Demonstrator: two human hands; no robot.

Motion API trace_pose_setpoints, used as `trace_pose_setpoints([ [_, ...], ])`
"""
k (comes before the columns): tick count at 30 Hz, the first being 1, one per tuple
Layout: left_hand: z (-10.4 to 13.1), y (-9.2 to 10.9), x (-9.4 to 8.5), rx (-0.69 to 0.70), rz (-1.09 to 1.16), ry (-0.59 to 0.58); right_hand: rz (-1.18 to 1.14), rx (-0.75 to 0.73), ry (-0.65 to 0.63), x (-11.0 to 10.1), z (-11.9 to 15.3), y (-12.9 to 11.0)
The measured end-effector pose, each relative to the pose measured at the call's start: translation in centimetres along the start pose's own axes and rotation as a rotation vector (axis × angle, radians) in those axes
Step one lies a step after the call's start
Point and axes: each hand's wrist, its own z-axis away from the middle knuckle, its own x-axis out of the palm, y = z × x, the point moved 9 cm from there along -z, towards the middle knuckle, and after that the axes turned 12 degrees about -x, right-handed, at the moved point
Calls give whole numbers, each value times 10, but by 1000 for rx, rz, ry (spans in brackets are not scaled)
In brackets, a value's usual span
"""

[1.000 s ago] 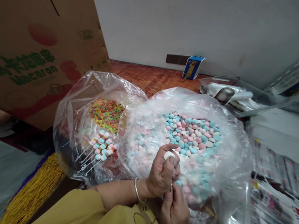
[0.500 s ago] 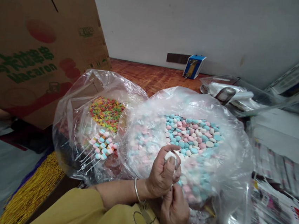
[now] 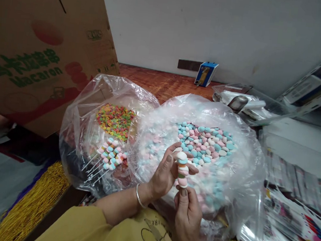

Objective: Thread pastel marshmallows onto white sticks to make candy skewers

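Note:
In my right hand (image 3: pixel 187 216), thumb and fingers are closed on the lower end of a marshmallow skewer (image 3: pixel 183 172), held upright. White, pink and pale blue marshmallows are stacked on it, with orange and green bits between them. My left hand (image 3: pixel 163 175), a bangle on its wrist, is open beside the skewer; its fingers spread behind the upper marshmallows, and whether they touch is unclear. Beyond both hands lies a clear plastic bag (image 3: pixel 151 125) full of loose marshmallows (image 3: pixel 203 143). Several finished marshmallow skewers (image 3: pixel 111 153) rest at the left, near small colourful candy rings (image 3: pixel 116 120).
A large cardboard box (image 3: pixel 48 49) stands at the left. Yellow twisted ties (image 3: pixel 35 203) lie below it. A small blue device (image 3: pixel 206 74) sits by the wall. At the right are a clear tray with a metal scoop (image 3: pixel 238 102) and stacked printed packaging (image 3: pixel 295 224).
My left hand has opened from its grip around the top of the skewer and moved slightly left. The stacked marshmallows now show, while my right hand keeps hold of the lower end.

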Motion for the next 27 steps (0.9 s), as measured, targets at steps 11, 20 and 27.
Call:
trace_pose_setpoints([
  [11, 21, 0, 6, -25, -113, -102, -5, -11, 8, -1, 13, -1],
  [20, 39, 4, 17, 75, -295, -120, -224, 174, 4, 12, 19, 11],
  [27, 27, -7, 7, 4, -178, -79, -147, 162, 45, 4, 13, 5],
])
